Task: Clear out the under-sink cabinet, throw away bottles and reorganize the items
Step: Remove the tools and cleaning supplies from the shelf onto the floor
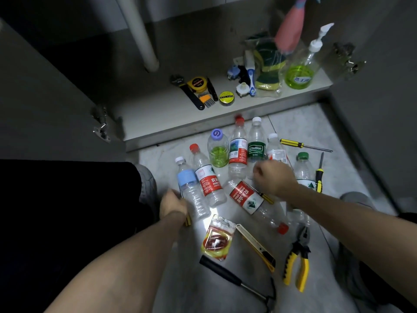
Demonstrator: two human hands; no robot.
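The right hand hovers with curled fingers over the group of empty bottles on the floor; whether it pinches something I cannot tell, because its fingers are turned away. Directly under it, toward 6 o'clock, lies the red-label bottle on its side. The long axis of this bottle runs from 10 o'clock to 4 o'clock, with the red cap at the 4 o'clock end, near the pliers.

The left hand grips the base of the blue-label bottle, which leans toward 12 o'clock, and seems to hold also a yellow handle below.

I judge the right hand is nearer to the lying bottle, so it should take it across the label. The upright bottles at 12 o'clock of it stand close and could fall.
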